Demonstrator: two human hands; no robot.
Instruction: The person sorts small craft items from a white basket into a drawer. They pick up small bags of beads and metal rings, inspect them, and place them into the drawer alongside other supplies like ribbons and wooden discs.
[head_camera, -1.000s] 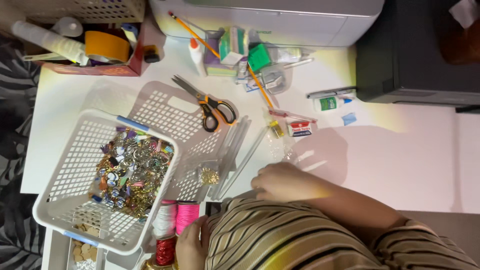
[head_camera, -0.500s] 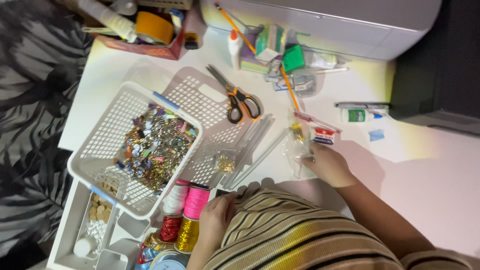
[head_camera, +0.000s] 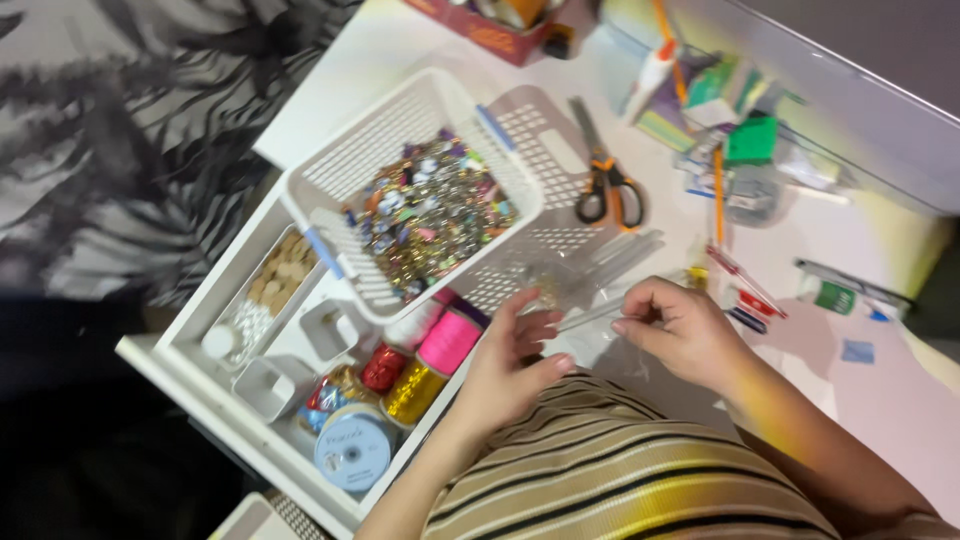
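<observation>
Two bare hands meet over the near edge of the white rectangular table (head_camera: 880, 400), which carries everything else. An open white drawer (head_camera: 200, 345) juts from the table's left edge, probably pulled out so that its spools are within reach; a pink spool of ribbon (head_camera: 450, 340), a gold one (head_camera: 412, 392), a red one (head_camera: 383, 367) and a pale blue roll (head_camera: 352, 452) lie along its near side. A white slotted plastic basket (head_camera: 350, 150) of mixed glittering trinkets (head_camera: 432, 215) sits half on the table's left edge and half over the drawer, with a flat white perforated lid (head_camera: 545, 150) under its far side. Orange-handled steel scissors (head_camera: 605, 180) lie closed beyond the lid, toward the middle of the table.

The left hand (head_camera: 510, 370) is loosely open, fingers spread against a crumpled clear plastic bag (head_camera: 545, 290) near the table's near edge, seemingly steadying it. The right hand (head_camera: 680, 330) is narrowed to a pinch on a thin clear plastic strip (head_camera: 600, 312) running from the bag, held taut between the two hands.

Compared with half a second ago, the view is closer and tilted, the hands have drawn together, and the left hand has come up from the drawer's spools to the bag.
</observation>
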